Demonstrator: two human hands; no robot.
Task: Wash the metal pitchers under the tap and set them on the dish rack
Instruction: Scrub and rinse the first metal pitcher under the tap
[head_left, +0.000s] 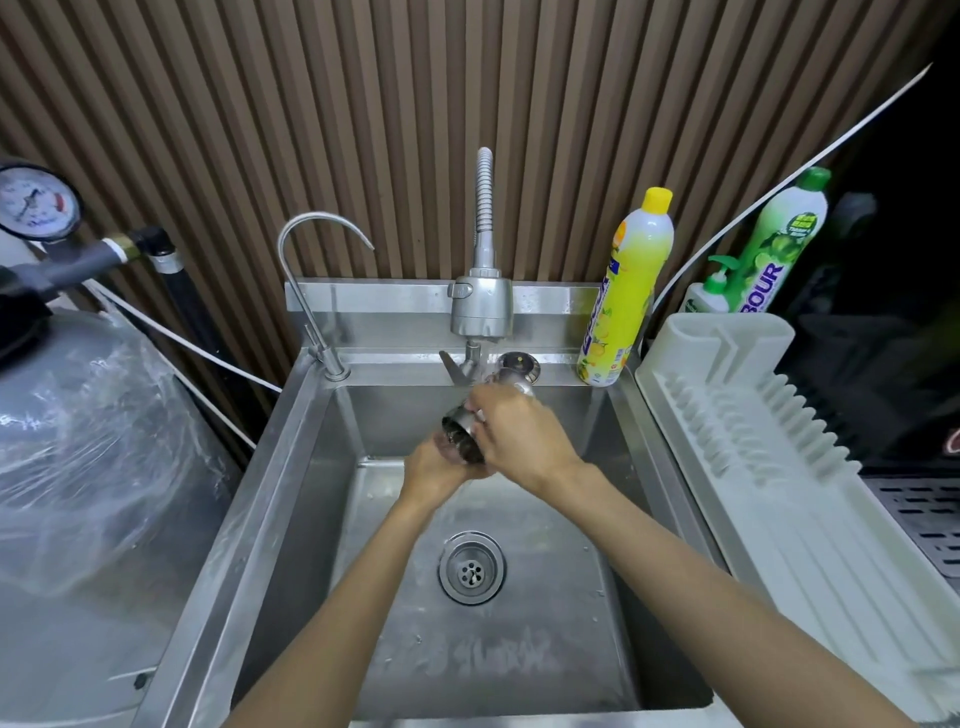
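We hold pitcher (462, 434) under tap (480, 306), back-centre of sink (291, 493), walls well apart both sides; dish rack (753, 426) at right. Long axis tilted, mouth down-left twd us. R hand (519, 436) grips body, L hand (436, 470) cups mouth end.

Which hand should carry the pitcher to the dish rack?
Likely right: the right hand grips the pitcher from above, and the dish rack sits on that side; the left hand cups it underneath.

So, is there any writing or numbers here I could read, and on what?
"BOUR": on the green bottle, the word's start hidden.
Yellow bottle: blue lettering, too blurred to read.
Pressure gauge: dial numbers too small to read.
Green bottle's upper label: too small to read.
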